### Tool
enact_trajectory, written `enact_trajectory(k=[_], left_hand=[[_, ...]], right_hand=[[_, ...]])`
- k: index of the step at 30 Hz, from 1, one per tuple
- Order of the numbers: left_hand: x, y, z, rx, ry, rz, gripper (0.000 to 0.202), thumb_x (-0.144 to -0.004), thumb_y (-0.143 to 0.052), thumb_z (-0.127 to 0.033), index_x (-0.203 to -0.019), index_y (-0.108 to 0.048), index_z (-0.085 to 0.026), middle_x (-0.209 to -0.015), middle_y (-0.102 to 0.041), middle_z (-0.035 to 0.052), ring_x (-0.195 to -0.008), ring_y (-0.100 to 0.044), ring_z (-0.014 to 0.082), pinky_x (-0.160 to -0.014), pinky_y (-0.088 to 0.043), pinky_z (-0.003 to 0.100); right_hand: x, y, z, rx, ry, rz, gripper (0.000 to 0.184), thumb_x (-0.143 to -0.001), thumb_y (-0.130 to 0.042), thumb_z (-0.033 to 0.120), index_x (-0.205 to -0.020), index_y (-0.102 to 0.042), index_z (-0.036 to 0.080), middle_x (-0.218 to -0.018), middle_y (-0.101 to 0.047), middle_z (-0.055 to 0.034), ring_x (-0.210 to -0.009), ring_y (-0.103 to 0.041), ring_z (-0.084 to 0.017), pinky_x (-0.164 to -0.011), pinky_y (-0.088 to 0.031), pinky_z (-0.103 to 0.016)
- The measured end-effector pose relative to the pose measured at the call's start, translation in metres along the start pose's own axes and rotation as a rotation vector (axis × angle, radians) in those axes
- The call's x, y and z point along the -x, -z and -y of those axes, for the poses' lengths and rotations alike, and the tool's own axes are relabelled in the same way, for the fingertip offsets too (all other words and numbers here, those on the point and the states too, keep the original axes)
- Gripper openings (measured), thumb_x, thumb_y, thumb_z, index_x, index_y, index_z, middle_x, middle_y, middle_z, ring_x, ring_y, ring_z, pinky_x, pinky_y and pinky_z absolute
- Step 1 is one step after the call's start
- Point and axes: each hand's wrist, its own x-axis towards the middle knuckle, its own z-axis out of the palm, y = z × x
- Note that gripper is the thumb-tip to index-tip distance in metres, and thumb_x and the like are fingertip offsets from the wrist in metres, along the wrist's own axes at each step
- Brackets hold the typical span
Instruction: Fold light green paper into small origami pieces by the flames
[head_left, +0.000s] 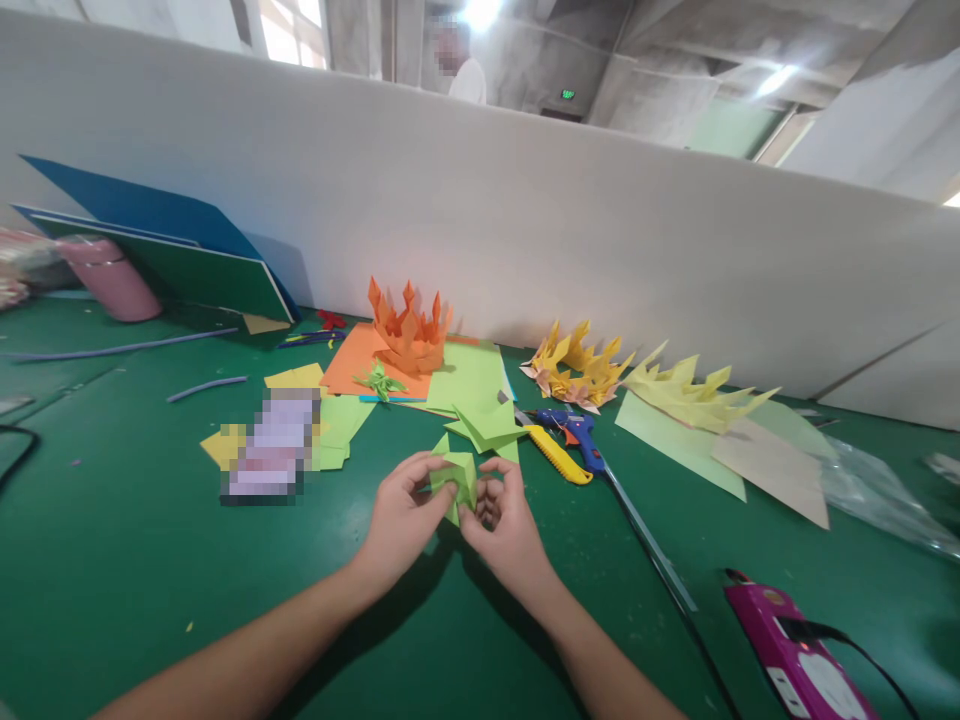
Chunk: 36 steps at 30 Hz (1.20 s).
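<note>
Light-green paper, creased into a small pointed form, is what you have between your hands: the folded light-green paper is held up over the middle of the green table, well in from the far edge that meets the white partition. Your left hand has thumb and fingers clamped on its left side; your right hand pinches its lower right edge, the other fingers curled in. Expect it to weigh next to nothing — crisp along the creases, soft across the flat panels, easily dented or torn. Best take hold at the doubled folds with your fingertips, lightly, and spare the thin points. Just beyond it lies a pointed green paper piece, with the yellow utility knife and blue glue gun to its right; nearer the far edge stands the orange paper crown.
</note>
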Motion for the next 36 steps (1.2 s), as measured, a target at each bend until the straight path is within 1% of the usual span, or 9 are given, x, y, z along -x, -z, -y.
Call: enact_trajectory(k=[3,5,8,11,14,18,22,27,36], left_hand=[[0.001,0.001,-0.003,-0.014,-0.025,0.033,0.013,-0.064,-0.056,-0.019,-0.073,-0.065,-0.016,-0.076,-0.06,0.0018,-0.069,-0.061,0.0132,-0.06,-0.052,0.023],[0.002,0.002,-0.004,-0.065,-0.056,0.052,0.017,-0.066,-0.055,-0.017,-0.079,-0.065,-0.017,-0.08,-0.063,0.0027,-0.071,-0.062,0.0138,-0.062,-0.052,0.024],[0.006,0.003,-0.007,-0.18,-0.15,0.102,0.022,-0.067,-0.052,-0.012,-0.085,-0.065,-0.018,-0.087,-0.065,0.004,-0.078,-0.062,0.0148,-0.067,-0.052,0.025],[0.009,0.002,-0.007,-0.285,-0.27,0.158,0.026,-0.07,-0.05,-0.008,-0.087,-0.065,-0.02,-0.088,-0.067,0.004,-0.081,-0.062,0.0147,-0.069,-0.052,0.025],[0.011,0.002,-0.006,-0.349,-0.372,0.199,0.028,-0.072,-0.049,-0.007,-0.092,-0.065,-0.02,-0.09,-0.068,0.0047,-0.085,-0.063,0.0149,-0.075,-0.052,0.027],[0.011,0.002,-0.004,-0.383,-0.438,0.237,0.028,-0.075,-0.049,-0.007,-0.095,-0.064,-0.02,-0.089,-0.068,0.0046,-0.088,-0.063,0.0148,-0.077,-0.052,0.025],[0.011,0.002,-0.005,-0.398,-0.437,0.258,0.031,-0.075,-0.049,-0.007,-0.098,-0.064,-0.021,-0.091,-0.068,0.0045,-0.09,-0.062,0.0149,-0.077,-0.052,0.024],[0.011,0.003,-0.005,-0.395,-0.372,0.28,0.032,-0.074,-0.049,-0.007,-0.1,-0.063,-0.02,-0.095,-0.067,0.0055,-0.087,-0.062,0.0142,-0.074,-0.052,0.024],[0.011,0.002,-0.008,-0.393,-0.304,0.304,0.034,-0.074,-0.048,-0.009,-0.103,-0.063,-0.021,-0.097,-0.066,0.0066,-0.087,-0.061,0.0158,-0.075,-0.052,0.028]], right_hand=[[0.002,0.0,0.002,0.027,0.018,0.022,0.039,-0.066,-0.056,0.019,-0.097,-0.034,0.023,-0.068,-0.046,0.0065,-0.057,-0.048,-0.01,-0.052,-0.039,-0.022],[0.004,0.0,0.004,0.041,0.054,0.011,0.041,-0.065,-0.056,0.018,-0.1,-0.035,0.023,-0.08,-0.05,0.0019,-0.07,-0.052,-0.013,-0.059,-0.042,-0.025],[0.005,0.001,0.006,0.042,0.088,-0.032,0.043,-0.066,-0.054,0.018,-0.105,-0.035,0.023,-0.092,-0.049,-0.0023,-0.084,-0.052,-0.016,-0.068,-0.044,-0.029],[0.006,0.003,0.006,0.044,0.093,-0.058,0.043,-0.066,-0.052,0.017,-0.105,-0.037,0.023,-0.092,-0.05,-0.0024,-0.082,-0.052,-0.016,-0.07,-0.044,-0.03],[0.005,0.004,0.006,0.044,0.099,-0.093,0.04,-0.065,-0.051,0.015,-0.103,-0.039,0.023,-0.085,-0.05,-0.0005,-0.075,-0.052,-0.015,-0.068,-0.043,-0.029],[0.003,0.005,0.008,0.019,0.068,-0.09,0.041,-0.065,-0.051,0.015,-0.103,-0.039,0.023,-0.073,-0.049,0.0041,-0.065,-0.05,-0.013,-0.061,-0.041,-0.026],[0.002,0.007,0.01,0.003,0.03,-0.05,0.043,-0.064,-0.053,0.016,-0.103,-0.038,0.023,-0.072,-0.051,0.0046,-0.064,-0.051,-0.012,-0.063,-0.041,-0.026],[0.0,0.009,0.012,-0.033,-0.031,-0.017,0.043,-0.063,-0.054,0.018,-0.102,-0.036,0.022,-0.071,-0.051,0.0049,-0.06,-0.05,-0.012,-0.059,-0.04,-0.025],[0.001,0.008,0.015,-0.082,-0.057,-0.017,0.043,-0.064,-0.054,0.019,-0.103,-0.036,0.023,-0.071,-0.053,0.0048,-0.06,-0.052,-0.012,-0.056,-0.041,-0.024]])
